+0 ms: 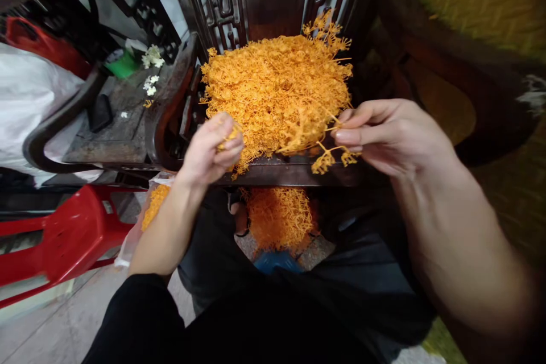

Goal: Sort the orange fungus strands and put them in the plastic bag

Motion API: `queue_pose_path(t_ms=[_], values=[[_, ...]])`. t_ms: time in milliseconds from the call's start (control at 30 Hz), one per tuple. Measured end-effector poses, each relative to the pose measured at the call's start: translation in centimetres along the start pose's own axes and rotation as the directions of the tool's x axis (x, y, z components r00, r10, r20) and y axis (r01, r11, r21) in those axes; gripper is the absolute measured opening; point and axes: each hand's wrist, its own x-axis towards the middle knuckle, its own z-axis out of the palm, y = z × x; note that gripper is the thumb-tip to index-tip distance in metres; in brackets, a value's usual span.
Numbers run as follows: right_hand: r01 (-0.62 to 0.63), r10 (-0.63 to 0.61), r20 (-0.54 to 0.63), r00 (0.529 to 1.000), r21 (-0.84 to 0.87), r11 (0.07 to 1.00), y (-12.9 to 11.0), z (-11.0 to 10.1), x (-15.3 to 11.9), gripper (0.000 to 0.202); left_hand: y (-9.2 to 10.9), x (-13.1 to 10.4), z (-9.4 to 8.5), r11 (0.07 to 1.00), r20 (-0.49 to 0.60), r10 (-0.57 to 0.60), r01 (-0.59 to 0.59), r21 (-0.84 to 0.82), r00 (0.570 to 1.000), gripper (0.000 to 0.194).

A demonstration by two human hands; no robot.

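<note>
A big heap of orange branching sprigs point(277, 79), like small plastic flower stems, lies on the seat of a dark carved wooden chair point(277, 173). At the heap's front left, my left hand point(213, 148) is closed around some orange pieces, partly hidden by the fingers. My right hand point(375, 131), at the heap's front right, pinches a thin orange sprig point(324, 160) between thumb and fingertips. The sprig's clustered ends hang over the chair's front edge. Below, between my legs, is another pile of orange pieces point(281, 216).
To the left stand a red plastic chair point(72, 239) and a wooden armchair point(115, 139) bearing a green cup point(122, 63), white flower pieces point(151, 88) and a dark phone-like object point(100, 112). A plastic bag point(130, 239) holds more orange pieces. A blue object point(277, 261) shows below the lower pile.
</note>
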Motion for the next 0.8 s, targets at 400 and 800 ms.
queue_pose_path(t_ms=[400,800], values=[[-0.019,0.014,0.023,1.0,0.224,0.974,0.5,2.4,1.0,0.025,-0.8,-0.6,0.8,0.997,0.122,-0.037,0.028,0.076,0.992,0.036],[0.022,-0.039,0.042,0.998,0.339,0.941,1.9,4.9,1.2,0.03,-2.6,0.5,1.8,0.461,-0.001,0.271,-0.129,0.878,0.963,0.05]])
